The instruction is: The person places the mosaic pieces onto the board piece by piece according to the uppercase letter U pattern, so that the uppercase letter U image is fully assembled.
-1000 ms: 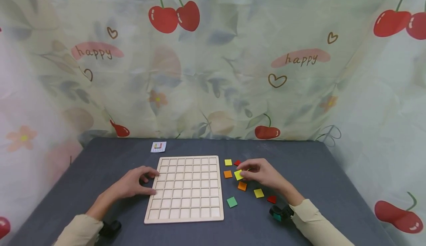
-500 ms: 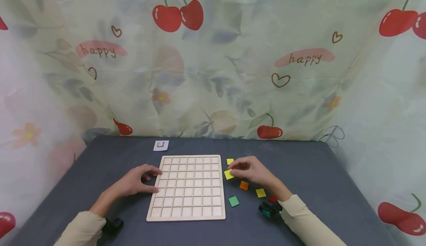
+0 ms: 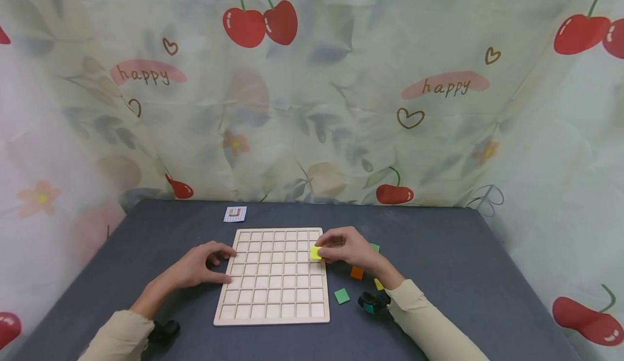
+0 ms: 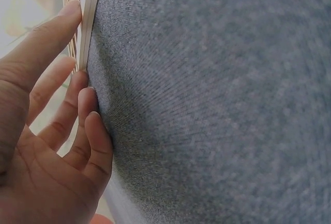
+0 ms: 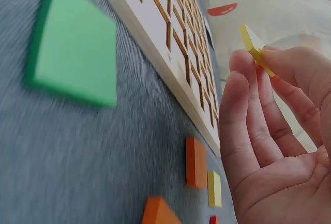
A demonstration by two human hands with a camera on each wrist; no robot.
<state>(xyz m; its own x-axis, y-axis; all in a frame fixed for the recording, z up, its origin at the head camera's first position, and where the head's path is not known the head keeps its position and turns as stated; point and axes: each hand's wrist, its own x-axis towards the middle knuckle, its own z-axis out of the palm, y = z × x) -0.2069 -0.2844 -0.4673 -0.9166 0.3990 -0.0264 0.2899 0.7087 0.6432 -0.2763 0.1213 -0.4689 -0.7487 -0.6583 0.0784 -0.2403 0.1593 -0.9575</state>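
My right hand pinches a yellow square tile between thumb and fingers over the right edge of a pale wooden grid board. In the right wrist view the yellow tile is tilted on edge, raised beside the board's frame. My left hand rests at the board's left side, thumb and fingers spread along the edge. The left wrist view shows the thumb and fingertips of that hand right at the board's rim. No tiles show in the grid's cells.
Right of the board lie a green tile, an orange tile, and a partly hidden yellow tile. Another green tile shows behind my right hand. A small printed card lies beyond the board on the dark tabletop.
My right hand has moved left with the yellow tile, from among the loose tiles to over the board's right edge. The left hand has stayed at the board's left side.
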